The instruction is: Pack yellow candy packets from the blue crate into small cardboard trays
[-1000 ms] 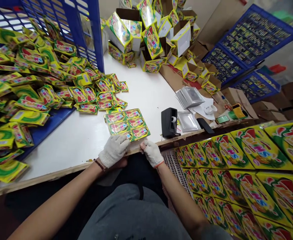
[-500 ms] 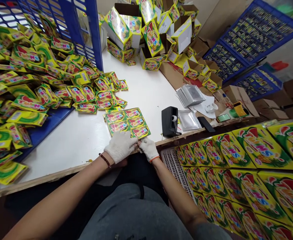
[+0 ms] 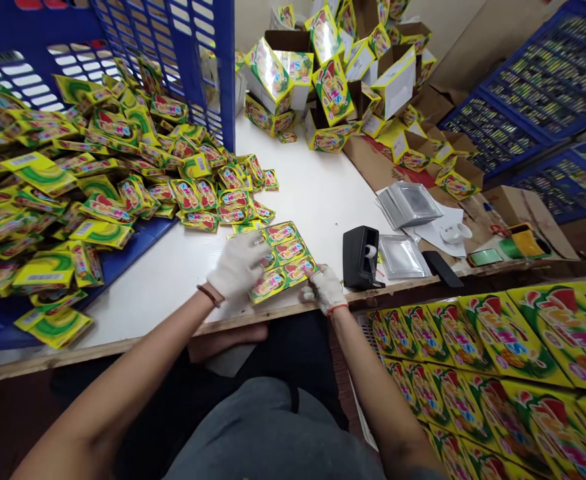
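A flat block of small yellow-green fruit-printed candy boxes (image 3: 287, 252), laid in rows, rests near the front edge of the white table. My right hand (image 3: 325, 288), in a white glove with an orange cuff, grips its near right corner between thumb and fingers. Over the block's left side is my left hand (image 3: 237, 265), also gloved, with a beaded bracelet at the wrist. Motion smears its fingers, and it covers some of the boxes. A black tape dispenser (image 3: 360, 257) stands to the right of the block.
Loose small boxes (image 3: 107, 207) spill from a blue crate (image 3: 223, 73) at left. Open display cartons (image 3: 333, 90) pile up at the back. Clear plastic trays (image 3: 410, 203) lie right of the dispenser. Larger filled cartons (image 3: 437, 333) stand in rows at lower right.
My left hand has moved from the block's near edge to its left side. The block has turned slightly, and my right hand still has its near right corner. The view has shifted left.
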Available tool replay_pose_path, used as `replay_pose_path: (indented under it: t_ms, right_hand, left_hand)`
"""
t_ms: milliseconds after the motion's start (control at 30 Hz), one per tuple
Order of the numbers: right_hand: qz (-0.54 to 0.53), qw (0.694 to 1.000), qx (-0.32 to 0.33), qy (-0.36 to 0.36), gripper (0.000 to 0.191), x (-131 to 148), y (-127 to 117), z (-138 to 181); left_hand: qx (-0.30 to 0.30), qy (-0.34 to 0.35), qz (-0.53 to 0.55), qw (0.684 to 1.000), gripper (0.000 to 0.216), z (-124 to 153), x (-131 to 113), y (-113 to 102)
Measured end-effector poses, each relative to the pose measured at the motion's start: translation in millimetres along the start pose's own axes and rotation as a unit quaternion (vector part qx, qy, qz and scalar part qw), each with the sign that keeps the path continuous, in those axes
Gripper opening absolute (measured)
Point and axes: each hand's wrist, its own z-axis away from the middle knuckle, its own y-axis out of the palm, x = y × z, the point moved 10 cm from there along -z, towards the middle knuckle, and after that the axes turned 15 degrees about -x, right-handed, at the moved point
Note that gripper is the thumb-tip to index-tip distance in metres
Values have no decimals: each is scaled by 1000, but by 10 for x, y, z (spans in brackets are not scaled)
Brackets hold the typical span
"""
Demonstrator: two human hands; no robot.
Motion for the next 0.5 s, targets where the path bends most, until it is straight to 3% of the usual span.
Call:
replay_pose_path:
  t_ms: [67,133,200,267,333,400,433,500]
  right_hand:
    - [61,997,4,-48,50,266,29,-247]
    - [158,976,-46,-142,39,635,-6,-480]
    - [247,919,-112,-286,32,1072,-21,-544]
    - [308,839,-88,-440,31,1345,131,-367]
    - [358,742,31,-566,37,1293,357,1]
    - [406,639,145,-637,52,1004,443,399]
    - [427,597,173,-657,62,855,420,550]
    - [454,546,182,-680,72,633,325,727]
  left_hand:
    - [-54,-61,25,996,27,-24,372,-129]
    - [-41,-76,73,994,29,72,447,-62]
    - [-14,-69,104,992,30,254,296,76]
    - [-18,-56,95,994,39,451,75,166]
    - [-47,-23,55,997,47,599,-135,193]
    - [-83,29,6,996,40,679,-301,187]
    - [-97,60,-12,993,31,699,-373,187]
    - [-119,125,-22,985,12,726,-501,187]
